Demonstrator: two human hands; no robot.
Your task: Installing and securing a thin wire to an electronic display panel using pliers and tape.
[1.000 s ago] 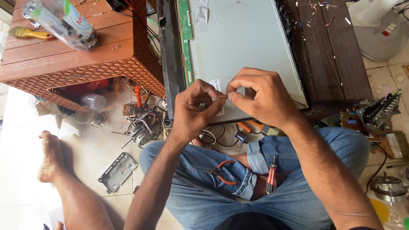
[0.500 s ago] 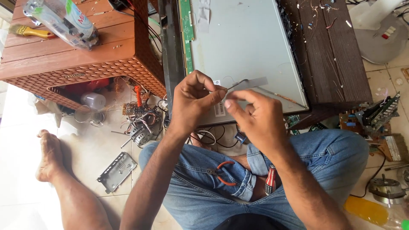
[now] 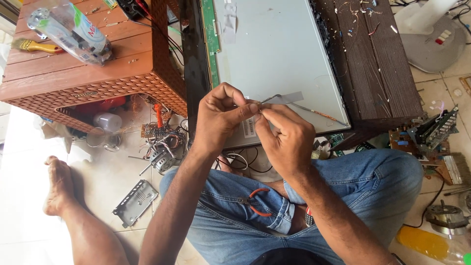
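The left hand [image 3: 222,115] and the right hand [image 3: 284,135] are meeting near the centre of the view, over the lower edge of a grey metal panel [image 3: 279,54]. Both are closed in a pinch: the left thumb and forefinger are nipping one end of a thin wire [image 3: 314,112], and the right fingertips are pressing against it just beside them. The wire is running off toward 3 o'clock across the panel, its far stretch looking coppery. A short strip of grey tape [image 3: 287,97] is sticking out from the pinch toward 2 o'clock, lying above the wire; whether it is fixed to the wire cannot be told.

The panel is leaning between a brown lattice-sided table [image 3: 93,78] at 10 o'clock and a dark wooden table [image 3: 378,64] at 2 o'clock. A green circuit strip [image 3: 210,39] is running along the panel's left edge. On the brown table a clear plastic bottle [image 3: 68,32] is lying on its side, with a yellow-handled brush [image 3: 32,46] just beside it at 9 o'clock.

The person is sitting on the floor in blue jeans [image 3: 343,191]. Red-handled pliers [image 3: 257,202] are resting on the lap at 6 o'clock. A tangle of wires and small parts [image 3: 162,145] is lying on the floor at 8 o'clock from the hands, and a perforated metal bracket [image 3: 135,202] is lying farther toward 7 o'clock.
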